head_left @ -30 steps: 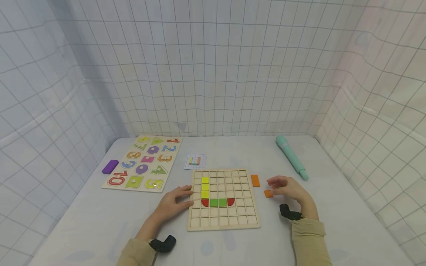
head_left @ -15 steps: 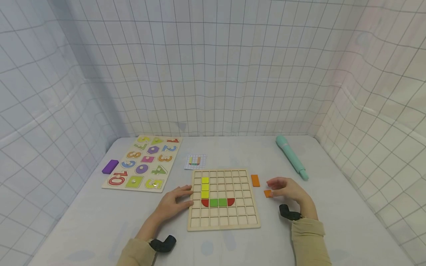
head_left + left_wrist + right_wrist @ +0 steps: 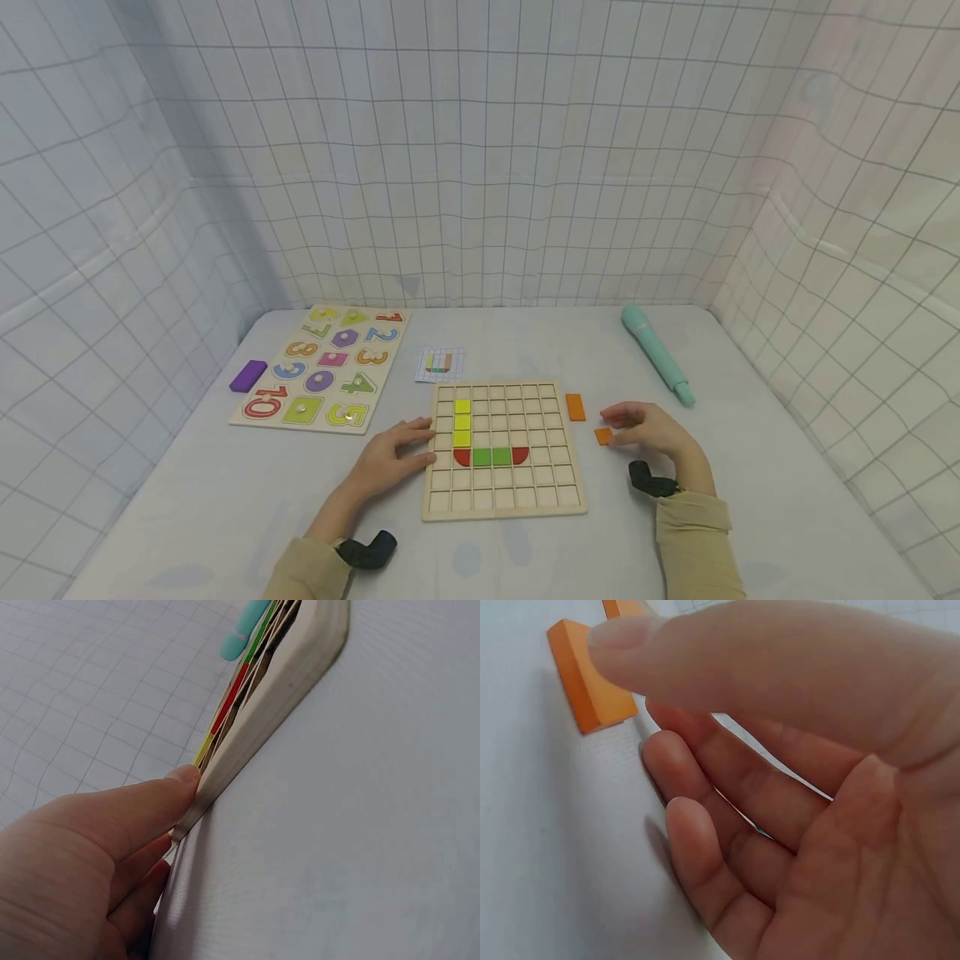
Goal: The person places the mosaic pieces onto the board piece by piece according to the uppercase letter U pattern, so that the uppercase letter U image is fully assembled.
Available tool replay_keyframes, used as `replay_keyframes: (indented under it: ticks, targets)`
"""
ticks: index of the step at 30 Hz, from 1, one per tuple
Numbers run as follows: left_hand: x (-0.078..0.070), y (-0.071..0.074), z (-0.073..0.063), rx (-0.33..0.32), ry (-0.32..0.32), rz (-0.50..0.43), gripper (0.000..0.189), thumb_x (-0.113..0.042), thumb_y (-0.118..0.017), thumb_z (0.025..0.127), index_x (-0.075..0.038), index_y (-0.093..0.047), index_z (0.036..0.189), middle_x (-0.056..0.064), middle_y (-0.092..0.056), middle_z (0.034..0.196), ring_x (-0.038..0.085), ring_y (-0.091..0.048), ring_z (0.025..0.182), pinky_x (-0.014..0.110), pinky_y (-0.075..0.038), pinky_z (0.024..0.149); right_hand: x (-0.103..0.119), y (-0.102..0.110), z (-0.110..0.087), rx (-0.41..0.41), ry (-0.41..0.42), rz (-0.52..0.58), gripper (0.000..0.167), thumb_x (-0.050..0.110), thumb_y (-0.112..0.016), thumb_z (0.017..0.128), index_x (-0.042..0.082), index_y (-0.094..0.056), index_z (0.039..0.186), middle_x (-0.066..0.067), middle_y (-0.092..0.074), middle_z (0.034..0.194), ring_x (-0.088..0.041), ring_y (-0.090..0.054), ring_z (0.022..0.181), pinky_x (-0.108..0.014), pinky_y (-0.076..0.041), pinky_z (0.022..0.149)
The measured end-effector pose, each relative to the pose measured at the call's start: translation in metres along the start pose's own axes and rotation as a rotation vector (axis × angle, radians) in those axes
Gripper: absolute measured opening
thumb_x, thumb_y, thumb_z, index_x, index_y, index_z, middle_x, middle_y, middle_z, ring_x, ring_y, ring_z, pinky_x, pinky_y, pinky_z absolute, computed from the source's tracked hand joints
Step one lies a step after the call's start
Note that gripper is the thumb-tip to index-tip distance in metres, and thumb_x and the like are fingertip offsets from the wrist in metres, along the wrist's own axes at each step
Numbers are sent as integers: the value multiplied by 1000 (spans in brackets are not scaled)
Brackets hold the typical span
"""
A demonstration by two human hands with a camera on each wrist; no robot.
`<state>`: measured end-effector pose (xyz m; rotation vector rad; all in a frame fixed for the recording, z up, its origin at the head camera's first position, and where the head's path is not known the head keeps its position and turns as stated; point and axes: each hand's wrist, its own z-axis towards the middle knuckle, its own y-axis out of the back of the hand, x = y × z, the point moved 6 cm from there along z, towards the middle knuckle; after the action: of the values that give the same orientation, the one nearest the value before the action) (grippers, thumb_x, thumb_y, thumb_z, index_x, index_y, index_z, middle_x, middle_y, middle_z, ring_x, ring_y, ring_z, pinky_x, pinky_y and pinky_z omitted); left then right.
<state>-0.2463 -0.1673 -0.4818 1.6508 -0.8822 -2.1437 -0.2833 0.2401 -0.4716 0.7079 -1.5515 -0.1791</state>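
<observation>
A wooden grid board (image 3: pixel 505 512) lies flat in the head view, with a column of yellow squares (image 3: pixel 462 422), two green squares (image 3: pixel 492 457) and two red quarter-round tiles (image 3: pixel 521 456) in its cells. Against its left edge rests my left hand (image 3: pixel 386 462); the left wrist view has the thumb (image 3: pixel 150 810) at the board's side. On the right, a small orange square tile (image 3: pixel 603 437) lies on the table at the thumb tip of my right hand (image 3: pixel 652 429). The other right fingers (image 3: pixel 697 840) are loosely bent, apart from the tile. A longer orange rectangular tile (image 3: pixel 575 407) lies beside the board.
Behind the board is a small card (image 3: pixel 440 366) with a printed coloured pattern. A number-and-shape puzzle board (image 3: pixel 372 367) lies at the left, a purple block (image 3: pixel 248 377) beside it. A mint-green stick-shaped object (image 3: pixel 658 357) lies at the back right.
My right hand has shifted very slightly, uncovering a bit more of the small orange square. The left hand and the board have stayed put.
</observation>
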Motion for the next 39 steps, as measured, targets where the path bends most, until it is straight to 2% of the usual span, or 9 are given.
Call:
replay_keyframes:
  ticks: [8, 15, 20, 25, 39]
  targets:
    - [-1, 0, 0, 0, -11, 6, 42, -29, -73, 82, -8, -66, 117, 6, -53, 134, 31, -35, 134, 45, -23, 114, -1, 0, 1, -6, -12, -30, 48, 11, -78, 71, -1, -63, 115, -13, -64, 114, -28, -58, 106, -38, -50, 90]
    - [-1, 0, 0, -1, -5, 2, 42, -29, -73, 82, -9, -66, 117, 5, -53, 134, 31, -35, 134, 46, -23, 114, 0, 0, 1, 1, 22, -50, 47, 11, -78, 71, -3, -63, 114, -14, -64, 112, -27, -58, 103, -31, -50, 85]
    - [-1, 0, 0, -3, -11, -4, 41, -29, -73, 82, -8, -66, 117, 6, -53, 134, 32, -35, 133, 47, -23, 114, 0, -1, 0, -3, 4, -58, 45, 10, -79, 71, -1, -64, 112, -11, -65, 109, -23, -58, 100, -27, -50, 83]
    - [-3, 1, 0, -3, -8, -6, 41, -28, -73, 82, -8, -66, 117, 6, -53, 134, 31, -35, 134, 45, -23, 114, 3, -2, 0, -1, 7, -68, 44, 7, -78, 70, -1, -65, 111, -10, -65, 106, -23, -56, 98, -28, -50, 80]
    - [1, 0, 1, -6, -6, -1, 41, -30, -74, 81, -9, -67, 116, 5, -54, 134, 28, -37, 133, 42, -23, 115, 0, -2, 3, -55, -63, -131, 34, 7, -77, 71, 5, -70, 104, -3, -66, 97, -17, -55, 90, -28, -49, 77]
